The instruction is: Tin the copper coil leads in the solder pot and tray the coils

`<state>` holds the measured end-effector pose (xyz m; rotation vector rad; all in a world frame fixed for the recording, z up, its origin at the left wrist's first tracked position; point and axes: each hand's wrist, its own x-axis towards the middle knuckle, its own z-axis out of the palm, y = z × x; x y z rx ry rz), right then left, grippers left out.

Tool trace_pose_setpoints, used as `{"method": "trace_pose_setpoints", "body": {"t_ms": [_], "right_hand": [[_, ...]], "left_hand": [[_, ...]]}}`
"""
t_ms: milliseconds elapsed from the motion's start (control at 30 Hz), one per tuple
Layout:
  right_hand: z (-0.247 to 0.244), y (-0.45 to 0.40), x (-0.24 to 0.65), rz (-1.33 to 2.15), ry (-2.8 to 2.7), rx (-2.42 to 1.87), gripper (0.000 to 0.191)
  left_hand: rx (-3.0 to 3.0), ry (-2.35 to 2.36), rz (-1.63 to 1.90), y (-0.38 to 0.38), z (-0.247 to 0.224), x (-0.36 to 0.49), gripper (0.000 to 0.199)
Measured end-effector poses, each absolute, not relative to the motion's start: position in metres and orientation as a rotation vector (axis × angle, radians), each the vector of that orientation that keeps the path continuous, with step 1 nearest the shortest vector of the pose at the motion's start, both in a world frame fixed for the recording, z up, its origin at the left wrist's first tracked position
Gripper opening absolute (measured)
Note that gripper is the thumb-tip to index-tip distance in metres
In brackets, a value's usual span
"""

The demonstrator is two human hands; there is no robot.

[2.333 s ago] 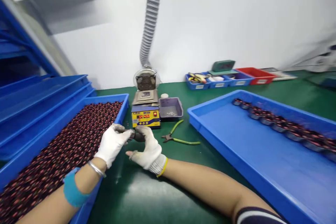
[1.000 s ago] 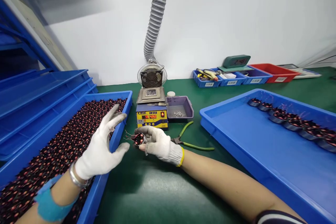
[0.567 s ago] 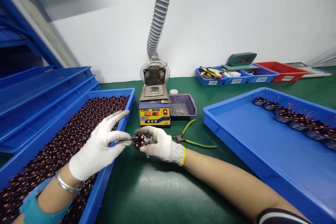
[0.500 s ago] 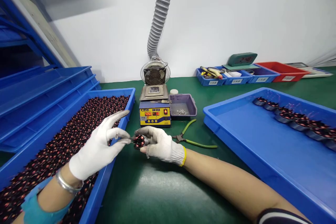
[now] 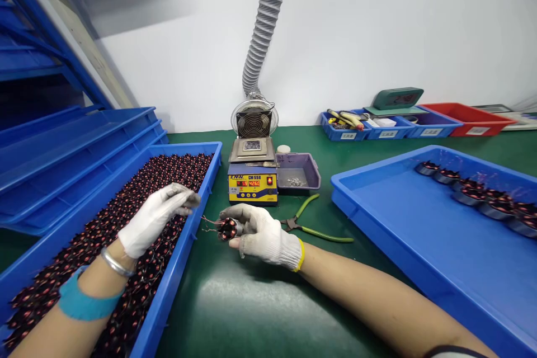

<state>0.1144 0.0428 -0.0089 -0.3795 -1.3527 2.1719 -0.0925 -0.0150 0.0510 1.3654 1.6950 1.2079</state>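
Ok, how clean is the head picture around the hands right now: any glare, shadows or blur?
Head view: pale glare on the green tabletop below the right hand; head view: grey shadow across the white wall at upper left; head view: the wired part in that hand looks fairly sharp, but the clock's digits are smeared.

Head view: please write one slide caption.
Right hand holds a wired part near pliers; left hand hovers above a loaded tray.

Two hands [image 5: 156,217] [image 5: 264,236], one held part [image 5: 228,229]
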Motion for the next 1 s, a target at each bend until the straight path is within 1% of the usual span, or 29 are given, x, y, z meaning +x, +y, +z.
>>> {"method": "trace_pose_setpoints", "body": {"t_ms": [67,167,200,267,367,433,567,600,633,700,800,833,900,933,1000], "right_hand": [[-0.009,0.044,0.114,2.165,-1.320,-0.379,0.048],[-0.010,0.044,0.113,2.148,-1.314,-0.364,0.048],[-0.011,0.043,0.113,2.143,-1.312,-0.361,0.048],[-0.010,0.041,0.113,2.137,-1.316,-0.374,0.046],[-0.009,0.039,0.111,2.150,-1.330,-0.409,0.044],[-0.009,0.038,0.110,2.153,-1.314,-0.422,0.046],[-0.012,0.039,0.108,2.138,-1.287,-0.411,0.050],[-0.012,0.039,0.108,2.136,-1.287,-0.408,0.050],[-0.012,0.039,0.107,2.135,-1.286,-0.402,0.049],[-0.012,0.039,0.107,2.132,-1.278,-0.388,0.048],[-0.011,0.039,0.108,2.109,-1.272,-0.386,0.047],[-0.011,0.039,0.108,2.097,-1.274,-0.396,0.046],[-0.010,0.038,0.109,2.074,-1.297,-0.413,0.045],[-0.009,0.038,0.110,2.067,-1.321,-0.417,0.045],[-0.007,0.037,0.111,2.059,-1.397,-0.434,0.044]], "left_hand": [[1.351,1.538,1.038,-0.019,0.053,-0.088,0.029],[1.382,1.559,0.854,-0.024,0.052,-0.069,0.023],[1.366,1.588,0.829,-0.025,0.051,-0.063,0.024],[1.308,1.599,0.823,-0.026,0.047,-0.052,0.032],[1.255,1.552,0.906,-0.024,0.041,-0.048,0.038],[1.240,1.579,1.092,-0.020,0.038,-0.055,0.037],[0.998,1.591,1.858,-0.008,0.040,-0.080,0.029],[0.918,1.557,1.991,-0.005,0.041,-0.084,0.030],[0.860,1.534,2.051,-0.004,0.041,-0.086,0.032],[0.855,1.513,1.967,-0.004,0.041,-0.083,0.035],[1.074,1.513,1.556,-0.011,0.039,-0.065,0.043],[1.169,1.537,1.415,-0.014,0.038,-0.058,0.040],[1.314,1.612,1.239,-0.018,0.036,-0.047,0.028],[1.350,1.644,1.214,-0.019,0.035,-0.043,0.023],[1.350,1.675,1.289,-0.020,0.033,-0.040,0.019]]}}
